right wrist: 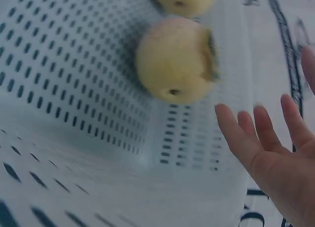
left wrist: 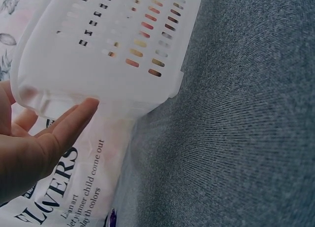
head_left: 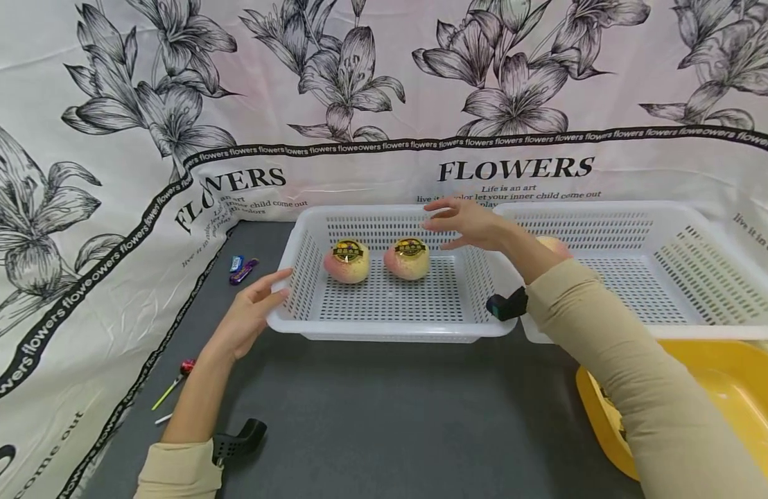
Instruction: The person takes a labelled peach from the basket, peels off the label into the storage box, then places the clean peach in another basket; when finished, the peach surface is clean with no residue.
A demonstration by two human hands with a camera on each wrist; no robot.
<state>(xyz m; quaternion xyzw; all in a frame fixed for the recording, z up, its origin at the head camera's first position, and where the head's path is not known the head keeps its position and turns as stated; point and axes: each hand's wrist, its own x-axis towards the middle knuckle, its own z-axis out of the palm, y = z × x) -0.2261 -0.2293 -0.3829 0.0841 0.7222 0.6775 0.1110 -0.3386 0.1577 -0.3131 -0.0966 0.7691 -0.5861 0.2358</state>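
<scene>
While the left hand (head_left: 249,315) rests open-fingered against the white perforated plastic basket (head_left: 309,239) on the grey tabletop (head_left: 390,409) and the right hand (head_left: 468,223) hovers spread and empty above it, a nudge could roll the two pink-yellow stickered peaches (head_left: 348,261).

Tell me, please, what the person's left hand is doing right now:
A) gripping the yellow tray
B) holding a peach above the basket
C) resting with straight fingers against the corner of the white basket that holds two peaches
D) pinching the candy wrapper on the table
C: the left hand lies with straight fingers against the near left corner of the white basket, where the two peaches sit.
</scene>
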